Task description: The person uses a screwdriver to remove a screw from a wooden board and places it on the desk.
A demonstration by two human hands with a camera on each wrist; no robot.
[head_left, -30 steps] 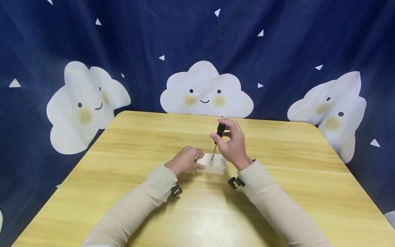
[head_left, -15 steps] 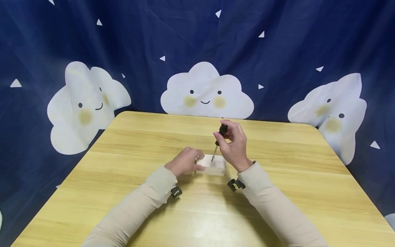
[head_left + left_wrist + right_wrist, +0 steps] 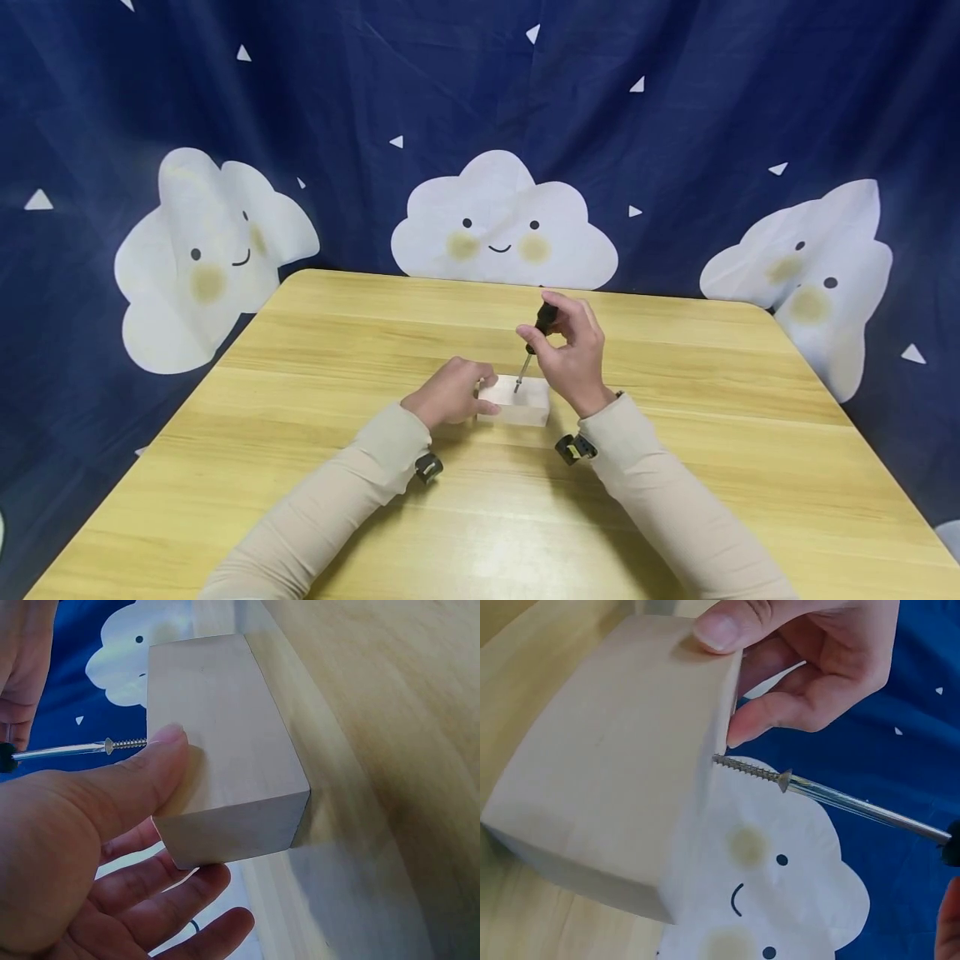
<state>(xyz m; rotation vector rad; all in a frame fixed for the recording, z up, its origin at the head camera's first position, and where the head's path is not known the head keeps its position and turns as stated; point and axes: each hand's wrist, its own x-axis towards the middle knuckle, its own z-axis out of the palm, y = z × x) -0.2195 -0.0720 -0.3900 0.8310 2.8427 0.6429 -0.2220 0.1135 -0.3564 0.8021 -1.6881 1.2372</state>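
A pale wooden block (image 3: 528,404) lies on the table, and a screw (image 3: 750,769) stands in its top face with much of the thread showing. My left hand (image 3: 452,389) grips the block's left end, thumb on the near side and fingers on the far side. My right hand (image 3: 573,350) holds a screwdriver (image 3: 543,321) by its black handle, from above. The screwdriver's metal shaft (image 3: 64,752) meets the screw's head, in line with it. Both tilt slightly, the handle leaning right in the head view.
The wood-grain table (image 3: 337,333) stretches around the block on all sides. Behind it hangs a dark blue curtain (image 3: 337,108) with smiling clouds and small white triangles. Each wrist wears a black strapped device, like the right one (image 3: 575,448).
My right hand and the screwdriver handle have shifted slightly right, tilting the shaft a little more. The left hand and the block stay in place.
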